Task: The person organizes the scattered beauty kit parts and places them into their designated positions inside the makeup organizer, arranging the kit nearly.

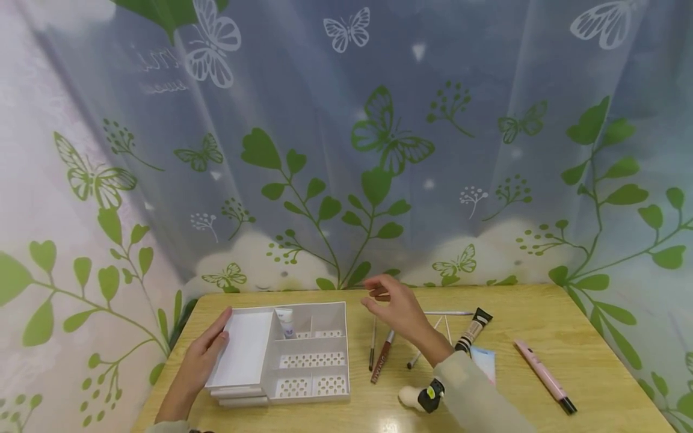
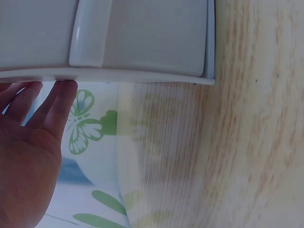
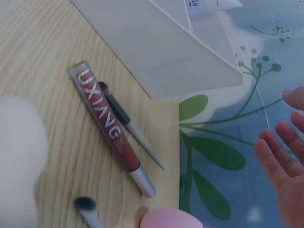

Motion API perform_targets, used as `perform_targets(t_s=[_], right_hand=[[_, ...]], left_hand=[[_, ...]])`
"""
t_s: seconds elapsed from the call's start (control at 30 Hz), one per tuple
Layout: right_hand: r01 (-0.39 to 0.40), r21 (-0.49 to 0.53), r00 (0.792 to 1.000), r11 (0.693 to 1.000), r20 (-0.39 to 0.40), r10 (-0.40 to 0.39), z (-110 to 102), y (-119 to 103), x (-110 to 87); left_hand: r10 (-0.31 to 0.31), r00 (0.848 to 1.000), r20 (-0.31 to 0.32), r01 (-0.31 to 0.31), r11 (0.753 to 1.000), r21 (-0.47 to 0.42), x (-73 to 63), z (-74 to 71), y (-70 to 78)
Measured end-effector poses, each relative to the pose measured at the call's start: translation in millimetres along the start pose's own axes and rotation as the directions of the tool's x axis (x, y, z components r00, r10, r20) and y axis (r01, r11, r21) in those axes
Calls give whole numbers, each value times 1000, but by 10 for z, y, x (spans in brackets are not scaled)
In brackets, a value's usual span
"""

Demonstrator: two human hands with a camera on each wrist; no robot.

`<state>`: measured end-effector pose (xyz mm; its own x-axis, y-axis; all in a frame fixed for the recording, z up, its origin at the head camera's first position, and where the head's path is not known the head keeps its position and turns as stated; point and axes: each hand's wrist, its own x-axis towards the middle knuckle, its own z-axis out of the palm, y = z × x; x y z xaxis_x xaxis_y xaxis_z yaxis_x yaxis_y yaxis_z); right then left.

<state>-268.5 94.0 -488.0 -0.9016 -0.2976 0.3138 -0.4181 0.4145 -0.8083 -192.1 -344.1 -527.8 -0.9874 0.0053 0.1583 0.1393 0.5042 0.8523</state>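
A white desk organizer (image 1: 246, 346) with drawers under its left part stands on the wooden table. My left hand (image 1: 200, 355) rests along its left side; in the left wrist view fingertips (image 2: 66, 88) touch its edge. In one back compartment stands a small white tube (image 1: 285, 323). My right hand (image 1: 397, 307) hovers past the organizer's right side, fingers loosely bent, nothing in them. Under and beside that arm lie a red lip gloss tube (image 1: 382, 361), a thin makeup brush (image 1: 372, 346) and a black-and-beige tube (image 1: 474, 328).
A pink tube with a black end (image 1: 545, 376) lies farther right. A pale blue packet (image 1: 483, 361) is partly hidden by the right sleeve. The right wrist view shows a pink rounded sponge (image 3: 171, 218). A patterned curtain (image 1: 325, 180) hangs behind the table.
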Motion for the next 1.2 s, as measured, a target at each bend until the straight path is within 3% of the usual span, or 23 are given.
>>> perform_targets(t_s=[0.33,0.5,0.93,1.2], right_hand=[[-42,-55,999,998,-19,41,-86,188,-100],[-37,-71,999,997,-12,36,-127,275,-150],[-64,-80,992,995,99,72,-103,511,-276],[5,-133,981,991,193,21,-98,605,-362]], left_hand=[[55,998,-20,-55,998,-10,3,20,-27],[55,998,-19,-55,998,-15,4,21,-26],[45,999,-6,-45,999,-17,2,19,-14],[44,999,-9,-44,999,-23,4,21,-42]])
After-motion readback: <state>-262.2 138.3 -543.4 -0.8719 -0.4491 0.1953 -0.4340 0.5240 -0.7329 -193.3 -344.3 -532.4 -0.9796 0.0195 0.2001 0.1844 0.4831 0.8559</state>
